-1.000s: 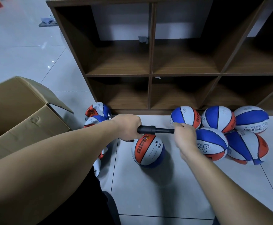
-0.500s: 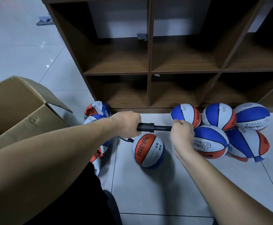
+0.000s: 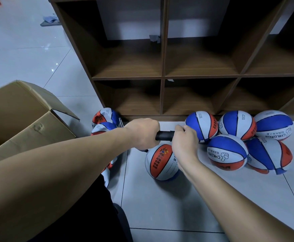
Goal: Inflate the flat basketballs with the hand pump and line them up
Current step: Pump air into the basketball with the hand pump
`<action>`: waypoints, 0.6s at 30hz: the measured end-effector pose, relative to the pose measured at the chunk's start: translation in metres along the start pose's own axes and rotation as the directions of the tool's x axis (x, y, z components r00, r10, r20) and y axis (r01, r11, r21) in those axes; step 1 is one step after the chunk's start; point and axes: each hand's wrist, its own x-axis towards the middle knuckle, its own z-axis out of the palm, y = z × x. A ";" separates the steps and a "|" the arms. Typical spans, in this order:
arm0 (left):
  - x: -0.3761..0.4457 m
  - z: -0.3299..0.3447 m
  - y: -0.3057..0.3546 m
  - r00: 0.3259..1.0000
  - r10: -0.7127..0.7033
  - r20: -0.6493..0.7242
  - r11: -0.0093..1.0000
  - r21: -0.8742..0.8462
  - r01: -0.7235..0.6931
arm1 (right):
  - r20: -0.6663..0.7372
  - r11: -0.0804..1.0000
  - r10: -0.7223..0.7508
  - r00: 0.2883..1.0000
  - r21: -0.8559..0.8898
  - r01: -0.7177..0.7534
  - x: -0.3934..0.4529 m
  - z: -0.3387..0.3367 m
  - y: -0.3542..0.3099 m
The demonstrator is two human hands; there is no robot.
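While both fists wrap the hand pump (image 3: 164, 135) — left hand (image 3: 143, 132) on the barrel, right hand (image 3: 184, 143) on the handle — it hangs over the basketball (image 3: 160, 163). Risk: a skewed stroke could pull the needle. Inflated balls (image 3: 227, 154) crowd right; open floor (image 3: 160, 206) toward me.

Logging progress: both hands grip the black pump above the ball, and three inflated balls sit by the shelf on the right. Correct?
Not quite. The head view shows five inflated balls there, not three. Both the left hand and right hand do grip the black pump above the ball.
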 end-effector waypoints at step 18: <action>0.002 0.000 -0.029 0.998 -0.041 0.041 0.998 0.038 0.040 | -0.022 0.988 0.154 0.988 0.009 -0.154 0.045 -0.055 0.027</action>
